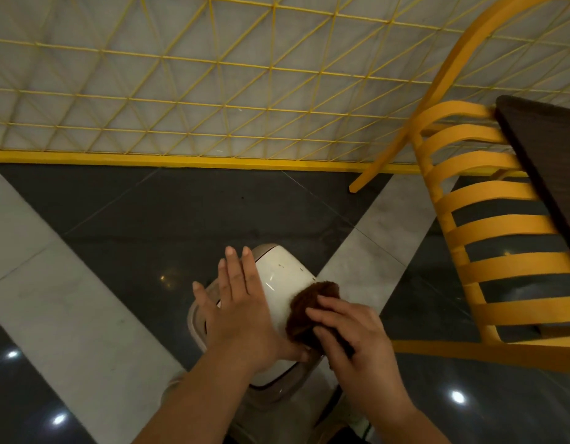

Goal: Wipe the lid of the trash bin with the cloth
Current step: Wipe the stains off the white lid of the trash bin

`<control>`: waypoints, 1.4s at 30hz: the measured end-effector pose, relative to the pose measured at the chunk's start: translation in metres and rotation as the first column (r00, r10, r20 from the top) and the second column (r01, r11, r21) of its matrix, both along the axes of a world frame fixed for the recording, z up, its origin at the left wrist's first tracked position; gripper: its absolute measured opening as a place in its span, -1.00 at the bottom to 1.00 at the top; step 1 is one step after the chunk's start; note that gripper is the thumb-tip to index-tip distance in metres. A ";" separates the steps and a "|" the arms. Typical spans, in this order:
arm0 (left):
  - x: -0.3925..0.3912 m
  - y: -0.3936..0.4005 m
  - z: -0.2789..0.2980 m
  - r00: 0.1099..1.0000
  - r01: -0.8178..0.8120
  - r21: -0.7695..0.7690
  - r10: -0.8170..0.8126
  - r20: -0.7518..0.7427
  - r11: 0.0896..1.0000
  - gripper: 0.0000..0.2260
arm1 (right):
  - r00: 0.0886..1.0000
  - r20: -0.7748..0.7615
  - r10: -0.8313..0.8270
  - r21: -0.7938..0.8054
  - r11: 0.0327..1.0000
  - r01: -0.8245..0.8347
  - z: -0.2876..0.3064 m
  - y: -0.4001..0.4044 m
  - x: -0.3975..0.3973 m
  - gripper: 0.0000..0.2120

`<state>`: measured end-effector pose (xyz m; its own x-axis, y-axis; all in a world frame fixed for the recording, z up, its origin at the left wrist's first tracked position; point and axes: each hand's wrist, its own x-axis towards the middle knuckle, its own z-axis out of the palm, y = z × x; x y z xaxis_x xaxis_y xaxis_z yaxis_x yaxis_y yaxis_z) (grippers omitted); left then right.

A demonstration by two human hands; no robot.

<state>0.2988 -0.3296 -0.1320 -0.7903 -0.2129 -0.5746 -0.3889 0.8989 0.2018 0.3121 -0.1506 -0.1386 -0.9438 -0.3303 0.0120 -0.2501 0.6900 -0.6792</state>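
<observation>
The glossy cream lid (282, 277) of the rounded trash bin (267, 392) sits on the polished floor. The left hand (242, 310) lies flat, fingers spread, on it; the right hand (351, 328) pinches a fuzzy brown cloth (309, 302) against its right edge.

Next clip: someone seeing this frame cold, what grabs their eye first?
Low in the middle, the right hand presses a dark brown cloth onto the white lid of the trash bin, while the left hand lies flat with straight fingers on the lid's left side. To the right stands a bright yellow slatted chair, and a yellow wire grid fills the top of the view.
</observation>
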 end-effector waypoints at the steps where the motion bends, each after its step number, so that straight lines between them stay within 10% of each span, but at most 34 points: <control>1: 0.000 0.000 -0.001 1.000 0.005 -0.016 -0.005 -0.004 1.000 0.47 | 0.999 -0.036 0.023 0.011 1.000 -0.022 -0.001 -0.006 -0.008 -0.74; 13: -0.002 -0.001 0.002 0.998 0.036 -0.019 -0.035 0.047 0.999 0.47 | 0.972 0.151 -0.177 -0.034 0.982 0.184 -0.020 -0.016 -0.041 -0.71; 23: -0.004 -0.001 0.003 0.998 0.048 -0.021 -0.047 0.051 0.999 0.47 | 0.994 -0.111 -0.008 0.002 1.000 0.008 -0.017 -0.043 -0.036 -0.72; 31: -0.014 -0.010 0.002 0.978 0.208 -0.006 -0.208 -0.012 0.978 0.47 | 0.733 0.568 -0.374 -0.095 0.855 0.510 -0.010 -0.013 -0.044 -0.75; 38: -0.009 -0.012 0.016 0.942 0.311 -0.049 -0.315 -0.117 0.949 0.34 | 0.657 0.591 -0.468 -0.235 0.680 0.695 -0.028 -0.021 0.008 -0.76; 42: 0.001 -0.002 0.017 0.941 0.309 -0.014 -0.308 -0.139 0.951 0.37 | 0.742 0.470 -0.478 -0.246 0.737 0.630 -0.042 -0.035 0.037 -0.63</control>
